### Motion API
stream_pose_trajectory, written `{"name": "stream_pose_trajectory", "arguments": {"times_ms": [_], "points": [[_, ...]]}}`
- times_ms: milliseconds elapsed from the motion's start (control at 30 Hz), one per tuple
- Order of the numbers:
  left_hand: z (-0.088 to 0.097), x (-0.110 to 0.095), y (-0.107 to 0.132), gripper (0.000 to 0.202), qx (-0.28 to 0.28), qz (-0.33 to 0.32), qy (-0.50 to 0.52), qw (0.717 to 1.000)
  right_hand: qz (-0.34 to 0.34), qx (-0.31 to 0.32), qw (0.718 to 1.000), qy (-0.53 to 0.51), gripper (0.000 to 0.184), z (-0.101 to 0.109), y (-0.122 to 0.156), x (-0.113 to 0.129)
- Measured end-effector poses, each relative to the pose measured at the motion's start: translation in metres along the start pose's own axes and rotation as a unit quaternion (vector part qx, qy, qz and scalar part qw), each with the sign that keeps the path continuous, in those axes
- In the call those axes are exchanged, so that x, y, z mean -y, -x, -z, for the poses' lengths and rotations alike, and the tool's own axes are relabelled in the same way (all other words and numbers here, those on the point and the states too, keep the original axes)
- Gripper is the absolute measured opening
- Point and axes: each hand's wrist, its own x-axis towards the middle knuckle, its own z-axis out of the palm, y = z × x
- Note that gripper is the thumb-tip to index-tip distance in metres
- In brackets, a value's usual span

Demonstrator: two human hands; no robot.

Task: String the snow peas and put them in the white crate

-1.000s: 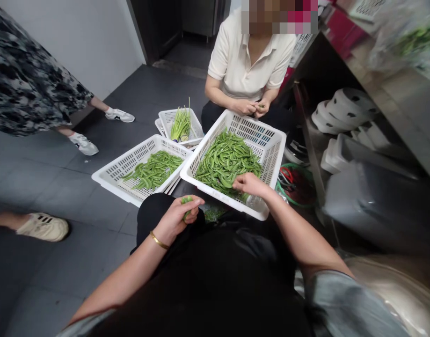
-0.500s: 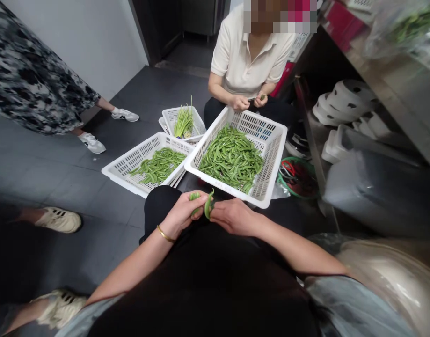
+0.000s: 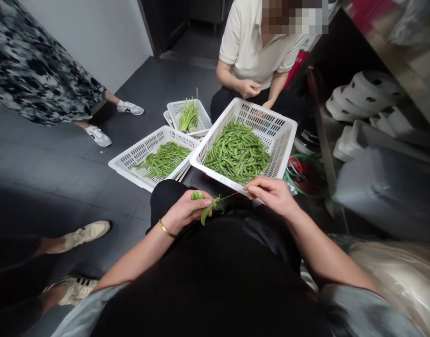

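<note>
My left hand [image 3: 183, 208] is closed around a few green pea pods, with a bracelet at its wrist. One pea pod [image 3: 207, 215] sticks out between the thumb and fingers. From its tip a thin string [image 3: 229, 195] stretches to my right hand [image 3: 273, 194], which pinches the far end near the front rim of the larger white basket [image 3: 222, 178]. A heap of pea pods [image 3: 236, 152] lies in that basket. To its left, a lower white basket [image 3: 130, 171] contains a smaller pile of pods [image 3: 163, 159].
A co-worker [image 3: 251, 61] sits opposite, hands behind the larger basket. Green stalks [image 3: 188, 116] lie in a small basket behind. Another person's shoes [image 3: 98, 136] stand left; more shoes [image 3: 83, 236] are nearer. A shelf with grey bins [image 3: 376, 187] and a green basket [image 3: 308, 187] flank the right.
My right hand has moved away from the left, up and to the right, drawing the string out from the pod. The pod in my left hand has tilted. The co-worker's hands have moved apart.
</note>
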Motion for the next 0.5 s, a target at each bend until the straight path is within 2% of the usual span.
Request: {"name": "stream_pose_trajectory", "arguments": {"times_ms": [67, 133, 200, 267, 333, 400, 433, 467, 500], "points": [[0.001, 0.000, -0.001, 0.023, 0.002, 0.012, -0.013, 1.000, 0.042, 0.016, 0.993, 0.112, 0.025, -0.007, 0.001, 0.005], [0.001, 0.000, -0.003, 0.024, 0.009, 0.028, -0.036, 0.999, 0.095, 0.065, 0.966, 0.233, 0.037, -0.023, -0.002, 0.012], [0.000, -0.001, -0.004, 0.025, 0.017, 0.047, -0.081, 0.995, 0.140, 0.149, 0.924, 0.324, 0.027, -0.039, -0.006, 0.018], [-0.001, -0.005, -0.003, 0.026, 0.024, 0.045, -0.175, 0.983, 0.166, 0.227, 0.890, 0.360, 0.019, -0.049, -0.011, 0.021], [-0.001, -0.013, 0.002, 0.023, 0.046, -0.008, -0.314, 0.948, 0.166, 0.284, 0.883, 0.334, 0.017, -0.053, -0.015, 0.020], [-0.003, -0.022, 0.008, 0.017, 0.083, -0.094, -0.438, 0.890, 0.157, 0.312, 0.905, 0.242, 0.015, -0.052, -0.018, 0.017], [-0.004, -0.026, 0.011, 0.015, 0.095, -0.134, -0.473, 0.865, 0.146, 0.312, 0.923, 0.172, 0.017, -0.052, -0.019, 0.015], [-0.005, -0.028, 0.013, 0.013, 0.095, -0.168, -0.487, 0.852, 0.127, 0.296, 0.942, 0.093, 0.020, -0.052, -0.019, 0.013], [-0.007, -0.029, 0.014, 0.012, 0.084, -0.192, -0.481, 0.851, 0.099, 0.264, 0.959, 0.013, 0.024, -0.053, -0.018, 0.010]]}}
